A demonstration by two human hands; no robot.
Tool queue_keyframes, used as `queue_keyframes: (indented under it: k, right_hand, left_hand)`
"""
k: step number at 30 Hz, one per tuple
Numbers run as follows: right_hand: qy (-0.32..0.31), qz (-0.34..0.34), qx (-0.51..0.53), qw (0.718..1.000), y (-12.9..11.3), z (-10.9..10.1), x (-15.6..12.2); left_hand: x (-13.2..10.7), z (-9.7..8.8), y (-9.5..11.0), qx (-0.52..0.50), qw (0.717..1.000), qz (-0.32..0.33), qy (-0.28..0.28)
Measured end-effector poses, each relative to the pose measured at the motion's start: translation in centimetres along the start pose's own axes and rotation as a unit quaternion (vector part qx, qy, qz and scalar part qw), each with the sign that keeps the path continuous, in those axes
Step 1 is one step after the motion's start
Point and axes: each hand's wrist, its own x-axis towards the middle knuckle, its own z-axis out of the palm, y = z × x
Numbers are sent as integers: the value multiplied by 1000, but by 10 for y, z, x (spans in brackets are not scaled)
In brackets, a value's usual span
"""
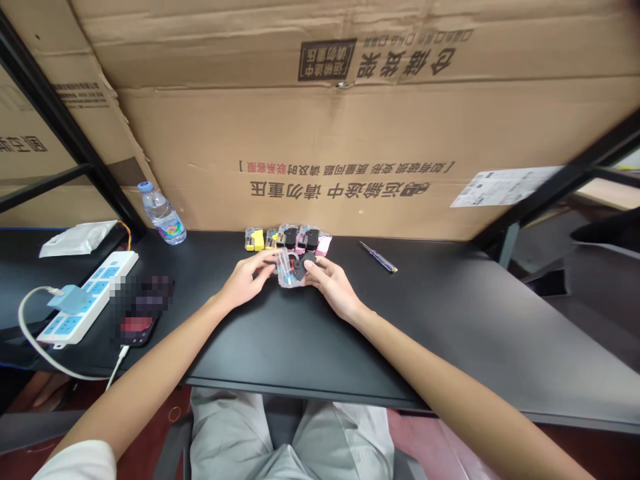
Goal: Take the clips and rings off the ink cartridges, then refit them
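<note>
Above the middle of the black table, a small clear plastic case (285,275) with a black round part (299,267) and bits of red and blue is held between my two hands. My right hand (334,283) pinches its right side, thumb on top by the black part and fingers beneath. At the left edge, my left hand (249,275) has its fingertips and thumb closed around the case; the exact contact is partly hidden. Just behind lie similar clear cases: a yellow one (255,239), another partly covered yellow one (271,239), and ones with black and pink parts (309,238).
A screwdriver (380,258) lies to the right. On the left are a water bottle (164,215), a white packet (77,239), a power strip (103,293) with a plugged-in charger, and a phone (145,313) on a cable. A large cardboard sheet (350,127) stands behind the table.
</note>
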Motion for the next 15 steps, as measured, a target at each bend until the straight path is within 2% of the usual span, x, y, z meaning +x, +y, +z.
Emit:
queue_keyframes:
  k: [2,5,9,12,15]
  right_hand:
    - [-36,4,-32,999,-3,3,-4]
    - [-79,8,-64,995,-7,8,-9]
    - [-65,9,-33,997,-7,10,-10]
    - [-64,7,-25,998,-4,7,-7]
    - [-66,9,-72,995,-1,4,-7]
  left_hand:
    - [-1,1,-1,36,999,27,-27]
    - [-2,2,0,61,997,26,-48]
    - [0,1,5,64,998,3,-12]
    - [2,2,10,39,998,-51,14]
    - [1,5,12,-3,993,-116,5]
